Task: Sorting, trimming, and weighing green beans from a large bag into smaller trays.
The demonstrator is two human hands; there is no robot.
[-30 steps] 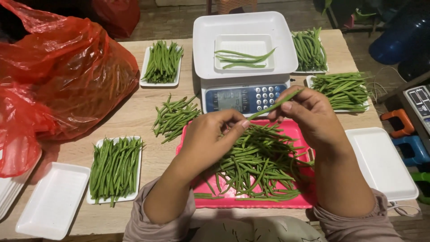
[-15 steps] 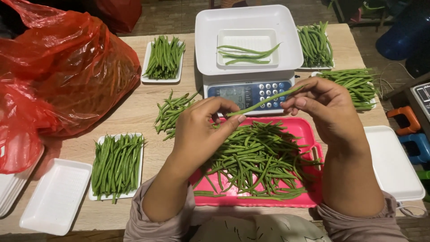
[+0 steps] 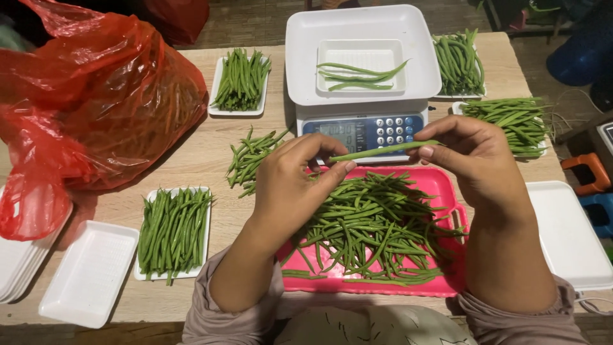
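Both hands hold one green bean [image 3: 383, 151] above the far edge of the pink tray [image 3: 440, 185], just near of the scale [image 3: 361, 124]. The bean's long axis runs left to right, tilting slightly up toward the right. The left hand [image 3: 290, 185] has its grip pinched on the bean's left end; the right hand [image 3: 476, 160] has its grip closed on the right end. Each hand is equally near. A heap of loose beans [image 3: 364, 230] lies on the tray below. A white foam tray [image 3: 361, 64] with a few beans sits on the scale pan. A red plastic bag [image 3: 96, 108] bulges at the far left of the bench [image 3: 211, 160]; filled and empty foam trays lie around.
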